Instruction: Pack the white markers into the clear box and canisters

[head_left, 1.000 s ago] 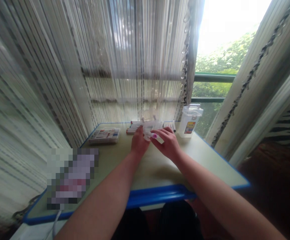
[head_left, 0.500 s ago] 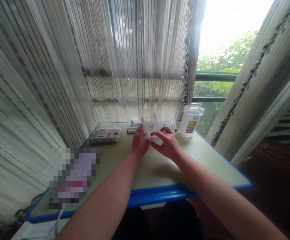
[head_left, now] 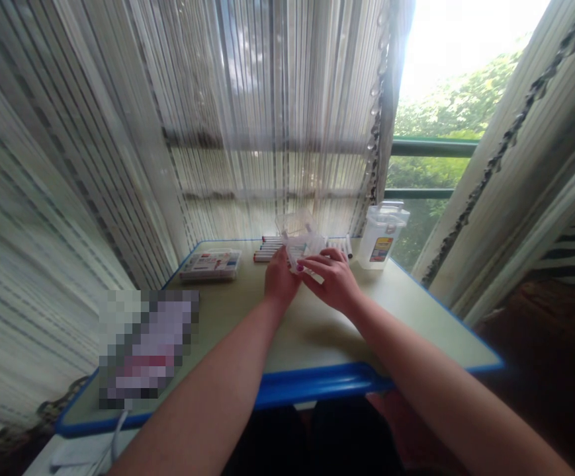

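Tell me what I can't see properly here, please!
All in the head view:
Left hand: fingertips hidden around the clear box.
Purple thing by the right hand: too small to name.
Markers: partly hidden behind the clear box.
Label on the tall container: words too small.
Thing on the left: blurred into squares.

Pale table [head_left: 416, 324] w/ blue edging carries a flat clear case [head_left: 211, 264] far L, a pixelated item [head_left: 151, 344] near L, markers [head_left: 265, 255] along the far edge approx. mid, partly hidden, & a labelled, lidded clear tub [head_left: 381, 228] upright far R.
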`<state>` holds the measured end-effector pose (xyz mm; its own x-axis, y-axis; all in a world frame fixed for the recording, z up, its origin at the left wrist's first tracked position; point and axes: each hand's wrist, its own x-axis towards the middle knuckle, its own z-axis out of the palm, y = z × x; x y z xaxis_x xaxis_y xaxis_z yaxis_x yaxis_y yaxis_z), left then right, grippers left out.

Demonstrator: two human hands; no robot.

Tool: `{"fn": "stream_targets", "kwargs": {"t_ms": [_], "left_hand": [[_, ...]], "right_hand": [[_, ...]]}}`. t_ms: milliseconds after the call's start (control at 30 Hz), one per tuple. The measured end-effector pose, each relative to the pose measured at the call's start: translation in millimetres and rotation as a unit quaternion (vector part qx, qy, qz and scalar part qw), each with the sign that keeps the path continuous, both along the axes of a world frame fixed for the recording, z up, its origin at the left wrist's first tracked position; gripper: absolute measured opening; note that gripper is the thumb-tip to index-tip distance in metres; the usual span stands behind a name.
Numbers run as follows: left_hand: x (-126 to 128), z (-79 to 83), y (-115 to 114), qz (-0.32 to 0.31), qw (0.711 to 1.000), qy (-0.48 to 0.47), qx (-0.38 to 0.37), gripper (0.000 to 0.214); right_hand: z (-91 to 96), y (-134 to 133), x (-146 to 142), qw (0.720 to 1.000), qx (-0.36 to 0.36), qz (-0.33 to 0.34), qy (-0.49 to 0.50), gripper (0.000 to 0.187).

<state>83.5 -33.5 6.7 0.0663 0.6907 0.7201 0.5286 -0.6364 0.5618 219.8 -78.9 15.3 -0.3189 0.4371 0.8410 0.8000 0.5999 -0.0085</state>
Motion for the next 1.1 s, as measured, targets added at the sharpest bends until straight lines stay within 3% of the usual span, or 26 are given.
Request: {"fn": "stream_targets", "kwargs": {"t_ms": [200, 300, 367, 433, 533, 600, 833, 1100], "left_hand": [[1, -1.2, 2, 0.012, 1.0, -0.004, 0.005, 0.037], [-1, -3.1, 5, 0.014, 1.0, -0.002, 0.013, 0.039], [-3, -3.6, 8, 0.011, 1.0, 0.002, 0.017, 0.038], [-5, -2.7, 9, 0.001, 1.0, 0.012, 0.016, 0.036], [-7, 0.3, 8, -0.02, 0.999, 0.04, 0.01, 0.036], [-7, 2.3, 6, -0.027, 0.998, 0.057, 0.005, 0.038], [-4, 2.8, 1, -0.039, 0.997, 0.06, -0.003, 0.034], [-7, 1.4, 3, -0.028, 0.998, 0.059, -0.01, 0.035]], "right_hand": [[2.4, -5, 0, 1.0, 0.014, 0.005, -0.002, 0.028], [1.5, 0, 10, 0.996, 0.059, 0.005, 0.067, 0.031], [-2.7, 12, 23, 0.982, 0.085, -0.051, 0.164, 0.032], [-9.9, 26, 40, 0.963, 0.048, -0.136, 0.229, 0.031], [-22.8, 44, 61, 0.955, -0.094, -0.225, 0.171, 0.03], [-29.9, 49, 67, 0.951, -0.145, -0.243, 0.128, 0.028], [-34.9, 44, 54, 0.952, -0.23, -0.199, -0.012, 0.027], [-32.3, 47, 60, 0.95, -0.252, -0.182, -0.034, 0.027]]}}
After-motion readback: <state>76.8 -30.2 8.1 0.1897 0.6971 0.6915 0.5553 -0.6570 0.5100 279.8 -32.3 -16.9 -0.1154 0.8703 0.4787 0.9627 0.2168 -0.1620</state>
